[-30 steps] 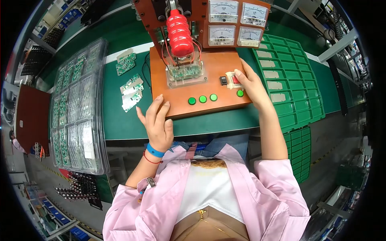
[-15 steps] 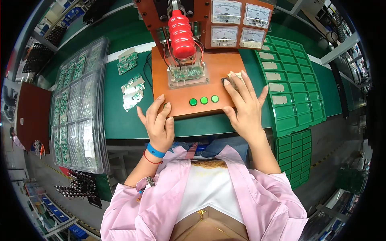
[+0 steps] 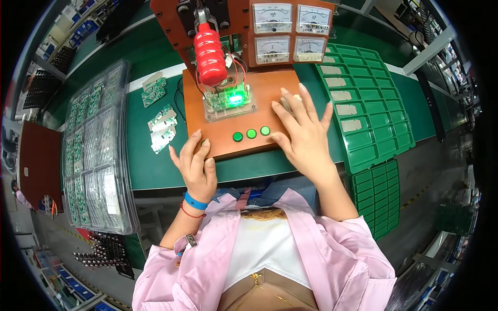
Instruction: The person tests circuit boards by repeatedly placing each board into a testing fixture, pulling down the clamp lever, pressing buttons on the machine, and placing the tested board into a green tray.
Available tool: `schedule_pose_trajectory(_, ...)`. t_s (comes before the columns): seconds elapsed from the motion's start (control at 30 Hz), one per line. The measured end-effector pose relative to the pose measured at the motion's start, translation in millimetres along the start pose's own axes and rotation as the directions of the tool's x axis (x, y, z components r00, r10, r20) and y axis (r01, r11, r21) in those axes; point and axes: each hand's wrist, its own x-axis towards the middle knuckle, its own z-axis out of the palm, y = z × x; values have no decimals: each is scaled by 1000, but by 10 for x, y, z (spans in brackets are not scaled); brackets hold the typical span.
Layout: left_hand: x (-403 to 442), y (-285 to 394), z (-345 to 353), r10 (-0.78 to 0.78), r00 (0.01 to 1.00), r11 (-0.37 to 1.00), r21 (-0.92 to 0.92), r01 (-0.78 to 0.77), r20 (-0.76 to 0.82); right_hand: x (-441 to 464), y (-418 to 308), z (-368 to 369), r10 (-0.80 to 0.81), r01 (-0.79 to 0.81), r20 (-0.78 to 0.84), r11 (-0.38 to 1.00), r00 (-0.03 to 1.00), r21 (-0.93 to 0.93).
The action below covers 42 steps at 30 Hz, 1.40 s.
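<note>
My left hand [image 3: 196,165] rests at the front left corner of an orange test fixture base [image 3: 223,137], fingers apart and nothing in them. On the right side of the base lies my right hand [image 3: 306,132], its fingers spread over a small pale switch [image 3: 296,98] that they partly cover. Between the hands sit three green buttons [image 3: 251,133]. Behind them a circuit board [image 3: 220,99] is seated in a clear holder, with a bright green light [image 3: 236,98] glowing on it. The red lever grip [image 3: 209,54] hangs just above, next to several analog meters [image 3: 272,19].
Loose circuit boards [image 3: 162,127] lie on the green table left of the fixture. Further left are stacked clear trays [image 3: 111,160] of boards. At the right, a green compartment tray [image 3: 381,111] holds several pale boards in one column; another green tray [image 3: 376,194] is below it.
The green light on the board has come on. The view has shifted, so the fixture appears further left and tilted. Both hands keep about the same places on the base.
</note>
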Motion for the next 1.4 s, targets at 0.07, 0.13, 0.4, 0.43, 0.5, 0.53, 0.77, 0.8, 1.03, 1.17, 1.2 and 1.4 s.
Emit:
schedule_pose_trajectory(0.07, 0, 0, 0, -1, 1000, 1000, -4, 1, 1, 83, 20, -34, -29, 28, 11, 1000, 1000, 14)
schedule_pose_trajectory(0.13, -5, -6, 4, -6, 1000, 1000, -18, 6, -4, 182, 33, -159, -69, 69, 23, 998, 997, -2)
schedule_pose_trajectory(0.4, 79, -225, -212, -98, 975, 989, -125, 73, -201, 1320, -417, -498, -673, 690, -631, 665, 387, -285)
schedule_pose_trajectory(0.43, 115, -312, -302, -135, 975, 990, -63, 126, -177, 1506, -471, -525, -677, 697, -674, 636, 296, -332)
schedule_pose_trajectory(0.5, 187, -499, -472, -194, 972, 970, 122, 210, -131, 1885, -590, -622, -492, 861, -864, 482, 111, -163)
schedule_pose_trajectory(0.53, 197, -606, -542, -233, 970, 946, 216, 242, -69, 2021, -646, -726, -392, 893, -902, 450, 179, -19)
schedule_pose_trajectory(0.77, 251, -986, -642, -157, 977, 968, 217, 124, 145, 2273, -444, -951, -296, 538, -729, 835, 617, 116)
schedule_pose_trajectory(0.8, 268, -998, -627, -164, 973, 969, 212, 127, 165, 2205, -377, -912, -341, 533, -753, 846, 563, 16)
schedule_pose_trajectory(1.03, 284, -1009, -658, -202, 970, 953, 256, 163, 133, 696, -426, -281, -521, 558, -226, 817, 823, 148)
schedule_pose_trajectory(1.17, 253, -913, -631, -152, 984, 964, 235, 127, 94, 733, -457, 57, -382, 383, 115, 924, 917, 14)
schedule_pose_trajectory(1.2, 236, -863, -616, -178, 978, 961, 234, 150, 104, 773, -486, 110, -385, 385, 105, 922, 917, 21)
schedule_pose_trajectory(1.4, 54, -756, -607, -249, 968, 952, 185, 243, 11, 789, -507, 383, -598, 578, -263, 801, 757, -156)
